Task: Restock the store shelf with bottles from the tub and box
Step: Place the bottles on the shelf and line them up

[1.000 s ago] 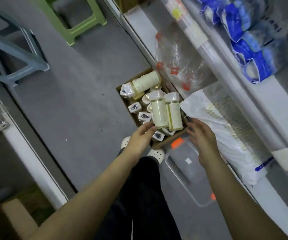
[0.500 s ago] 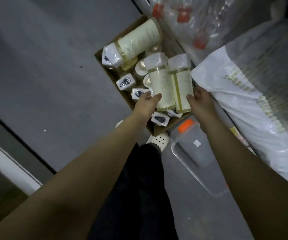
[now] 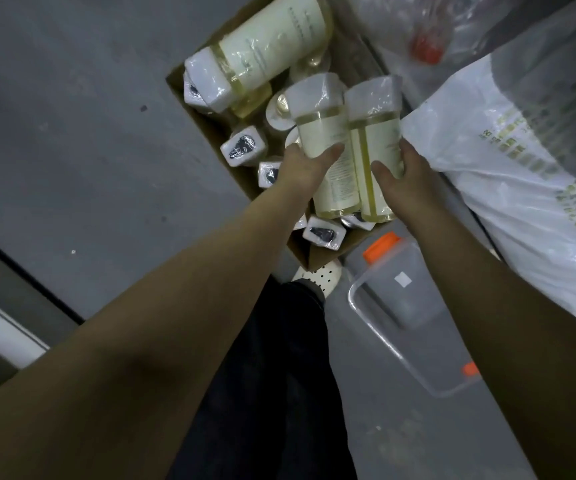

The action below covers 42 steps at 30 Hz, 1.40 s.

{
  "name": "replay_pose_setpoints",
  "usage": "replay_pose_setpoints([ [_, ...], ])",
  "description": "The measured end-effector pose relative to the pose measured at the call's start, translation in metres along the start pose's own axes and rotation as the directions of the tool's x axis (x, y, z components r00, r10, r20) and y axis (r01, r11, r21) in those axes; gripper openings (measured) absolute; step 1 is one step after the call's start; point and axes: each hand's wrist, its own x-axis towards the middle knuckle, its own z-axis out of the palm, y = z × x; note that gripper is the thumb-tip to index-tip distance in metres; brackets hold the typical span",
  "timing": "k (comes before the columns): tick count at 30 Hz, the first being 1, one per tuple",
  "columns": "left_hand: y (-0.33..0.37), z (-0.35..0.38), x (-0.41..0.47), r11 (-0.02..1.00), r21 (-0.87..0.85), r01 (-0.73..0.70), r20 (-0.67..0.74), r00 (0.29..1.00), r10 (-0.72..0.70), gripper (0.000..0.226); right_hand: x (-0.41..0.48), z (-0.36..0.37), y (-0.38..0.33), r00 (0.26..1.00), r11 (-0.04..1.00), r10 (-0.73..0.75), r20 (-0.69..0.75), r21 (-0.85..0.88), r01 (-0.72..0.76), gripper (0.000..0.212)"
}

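Note:
A brown cardboard box (image 3: 328,256) on the grey floor holds several cream-labelled bottles with plastic-wrapped white caps. Two bottles lie side by side on top of the others. My left hand (image 3: 302,168) grips the left bottle (image 3: 328,133), thumb across its label. My right hand (image 3: 406,174) grips the right bottle (image 3: 376,133), fingers round its far side. A third bottle (image 3: 269,39) lies slanted at the box's far end. Smaller white-capped bottles (image 3: 243,147) stand upright beneath.
A clear plastic tub (image 3: 401,327) with orange clips stands on the floor by my right forearm. A white plastic sack (image 3: 508,188) lies right of the box. A bag of clear bottles with red caps (image 3: 428,39) sits behind. My white shoe (image 3: 321,275) touches the box's near corner.
The camera has dropped closer to the box. Both hands have moved forward from the box's near edge and closed round the two top bottles.

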Motion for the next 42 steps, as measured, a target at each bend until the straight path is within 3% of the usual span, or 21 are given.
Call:
replay_pose_setpoints([
  [5, -0.004, 0.009, 0.031, 0.999, -0.042, -0.022, -0.02, 1.0, 0.021, 0.067, 0.016, 0.005, 0.014, 1.0, 1.0, 0.01, -0.021, 0.018, -0.01, 0.075],
  [12, -0.017, 0.004, 0.05, 0.998, -0.007, -0.063, 0.055, 0.996, 0.064, 0.059, 0.03, 0.004, 0.024, 0.999, 0.996, 0.004, 0.041, 0.086, -0.008, 0.076],
  [18, -0.028, -0.031, 0.035, 0.994, -0.072, -0.084, 0.19, 0.977, 0.096, 0.059, 0.009, -0.005, 0.019, 0.987, 0.926, 0.021, 0.158, 0.37, -0.079, 0.074],
  [21, -0.023, -0.06, 0.013, 0.989, -0.121, -0.081, 0.316, 0.942, 0.116, 0.048, -0.023, -0.011, 0.008, 0.97, 0.838, -0.015, 0.244, 0.532, -0.121, 0.055],
  [26, -0.001, -0.104, -0.051, 0.978, -0.2, -0.057, 0.462, 0.875, 0.145, 0.05, -0.097, -0.029, -0.033, 0.928, 0.628, -0.016, 0.372, 0.726, -0.28, 0.05],
  [30, 0.031, -0.121, -0.129, 0.964, -0.255, -0.068, 0.378, 0.911, 0.164, 0.054, -0.168, -0.044, -0.095, 0.921, 0.51, 0.029, 0.389, 0.787, -0.348, 0.038],
  [33, 0.063, -0.136, -0.209, 0.943, -0.311, -0.119, 0.365, 0.901, 0.234, 0.057, -0.228, -0.073, -0.149, 0.938, 0.48, 0.02, 0.345, 0.82, -0.312, 0.044],
  [36, 0.089, -0.153, -0.293, 0.92, -0.348, -0.182, 0.388, 0.865, 0.318, 0.071, -0.295, -0.108, -0.197, 0.961, 0.529, -0.026, 0.274, 0.82, -0.22, 0.043],
  [39, 0.115, -0.167, -0.372, 0.876, -0.386, -0.29, 0.375, 0.818, 0.436, 0.056, -0.357, -0.139, -0.238, 0.985, 0.605, -0.067, 0.162, 0.791, -0.089, 0.094],
  [42, 0.141, -0.173, -0.436, 0.849, -0.368, -0.379, 0.394, 0.764, 0.511, 0.062, -0.409, -0.163, -0.263, 0.99, 0.533, -0.118, 0.076, 0.846, -0.002, 0.085],
])
